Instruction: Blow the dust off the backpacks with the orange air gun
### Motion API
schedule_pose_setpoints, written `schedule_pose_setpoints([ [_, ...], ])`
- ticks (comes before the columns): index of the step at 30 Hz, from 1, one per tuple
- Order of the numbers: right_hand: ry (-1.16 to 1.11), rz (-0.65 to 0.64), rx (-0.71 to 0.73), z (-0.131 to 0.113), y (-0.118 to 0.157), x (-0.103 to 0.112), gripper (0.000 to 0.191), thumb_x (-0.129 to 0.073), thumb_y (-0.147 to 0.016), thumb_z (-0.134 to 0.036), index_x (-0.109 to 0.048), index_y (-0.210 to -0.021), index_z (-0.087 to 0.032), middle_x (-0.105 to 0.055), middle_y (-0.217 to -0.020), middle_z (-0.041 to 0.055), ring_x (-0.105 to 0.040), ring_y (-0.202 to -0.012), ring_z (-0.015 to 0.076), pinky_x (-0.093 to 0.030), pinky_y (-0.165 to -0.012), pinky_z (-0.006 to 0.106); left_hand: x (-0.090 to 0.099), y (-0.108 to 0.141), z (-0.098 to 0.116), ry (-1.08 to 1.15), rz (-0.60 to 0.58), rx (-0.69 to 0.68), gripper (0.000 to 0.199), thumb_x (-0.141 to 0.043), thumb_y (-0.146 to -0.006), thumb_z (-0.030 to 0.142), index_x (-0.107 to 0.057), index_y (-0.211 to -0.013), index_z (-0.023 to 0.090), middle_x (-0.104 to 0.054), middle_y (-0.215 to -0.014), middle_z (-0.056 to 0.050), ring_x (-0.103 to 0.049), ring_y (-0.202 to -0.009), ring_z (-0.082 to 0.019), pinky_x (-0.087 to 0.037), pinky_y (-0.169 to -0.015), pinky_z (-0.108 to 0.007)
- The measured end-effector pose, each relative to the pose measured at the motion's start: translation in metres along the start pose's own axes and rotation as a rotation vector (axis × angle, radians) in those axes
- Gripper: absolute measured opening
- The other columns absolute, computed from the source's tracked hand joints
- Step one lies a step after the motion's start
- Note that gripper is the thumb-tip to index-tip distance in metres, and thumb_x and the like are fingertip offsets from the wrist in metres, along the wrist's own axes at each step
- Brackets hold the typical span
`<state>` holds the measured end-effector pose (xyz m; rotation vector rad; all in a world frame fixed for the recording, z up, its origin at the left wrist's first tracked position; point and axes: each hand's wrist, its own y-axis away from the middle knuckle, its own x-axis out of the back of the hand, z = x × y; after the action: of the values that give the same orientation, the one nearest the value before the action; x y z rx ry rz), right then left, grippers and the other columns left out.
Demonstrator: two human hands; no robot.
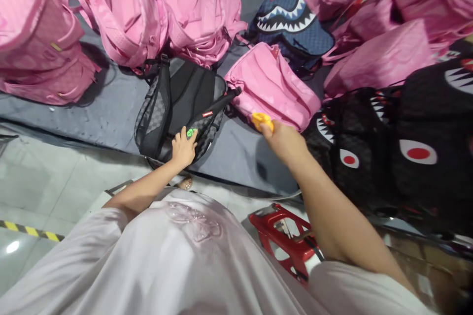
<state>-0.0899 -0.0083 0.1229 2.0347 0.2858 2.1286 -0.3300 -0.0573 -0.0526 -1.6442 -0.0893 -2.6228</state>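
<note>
my pale shirt (155, 266); right hand (286, 142), closed around a yellow item (262, 119); left hand (183, 149), nearer, fingers spread on the black backpack (192, 83), which lies beneath and ahead, left of my right.

Pale shirt (177, 275), raised chest motif (197, 224)

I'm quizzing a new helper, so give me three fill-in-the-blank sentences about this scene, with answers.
The small patch by the left hand is ____.
The right hand holds a yellow-orange object, and the bag nearest it is ____.
The mouth on the blue bag has white ____.
Missing words: green; pink; teeth.
</note>
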Motion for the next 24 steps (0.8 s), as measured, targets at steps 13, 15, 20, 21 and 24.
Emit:
schedule_pose_setpoints([
  [13,-0.113,-0.348,-0.063,-0.087,0.120,-0.115,0.037,-0.034,-0.104,-0.044,-0.059,-0.113,-0.018,-0.074,-0.087,0.0098,-0.072,-0.082,0.0238,-0.038,-0.061,0.026,0.095,-0.012,-0.107,0.995,0.247,0.474,0.034,-0.059,-0.091,0.034,-0.061,-0.122,0.020,-0.059,-0.133,-0.011,-0.056,-0.125,-0.021,-0.046,-0.105,-0.035],
  [15,-0.112,-0.311,-0.170,-0.103,0.124,-0.128,0.037,-0.034,-0.105,-0.044,-0.057,-0.114,-0.018,-0.074,-0.086,0.0099,-0.072,-0.080,0.0227,-0.038,-0.061,0.026,0.108,-0.018,-0.130,1.201,0.122,0.862,0.020,-0.051,-0.095,0.027,-0.062,-0.107,0.017,-0.067,-0.108,-0.011,-0.066,-0.102,-0.018,-0.054,-0.091,-0.032],
  [20,-0.209,-0.264,-0.252,-0.141,0.109,-0.145,0.036,-0.037,-0.104,-0.047,-0.056,-0.114,-0.017,-0.074,-0.095,0.0114,-0.072,-0.086,0.0223,-0.042,-0.066,0.026,0.107,-0.040,-0.153,1.602,-0.251,1.028,0.030,-0.040,-0.099,0.033,-0.063,-0.097,0.014,-0.067,-0.083,-0.009,-0.070,-0.079,-0.020,-0.061,-0.073,-0.033],
  [21,-0.236,-0.242,-0.246,-0.145,0.103,-0.147,0.037,-0.037,-0.104,-0.047,-0.056,-0.114,-0.018,-0.074,-0.097,0.0111,-0.072,-0.088,0.0222,-0.043,-0.067,0.026,0.103,-0.044,-0.153,1.647,-0.282,1.009,0.033,-0.040,-0.099,0.036,-0.063,-0.097,0.013,-0.068,-0.083,-0.010,-0.071,-0.079,-0.021,-0.062,-0.073,-0.034],
  [24,-0.275,-0.188,-0.238,-0.156,0.085,-0.149,0.038,-0.036,-0.104,-0.048,-0.056,-0.115,-0.017,-0.074,-0.099,0.0107,-0.071,-0.090,0.0212,-0.045,-0.069,0.025,0.091,-0.053,-0.148,1.740,-0.388,0.930,0.035,-0.040,-0.099,0.040,-0.063,-0.101,0.013,-0.072,-0.085,-0.010,-0.073,-0.081,-0.022,-0.063,-0.077,-0.039],
])
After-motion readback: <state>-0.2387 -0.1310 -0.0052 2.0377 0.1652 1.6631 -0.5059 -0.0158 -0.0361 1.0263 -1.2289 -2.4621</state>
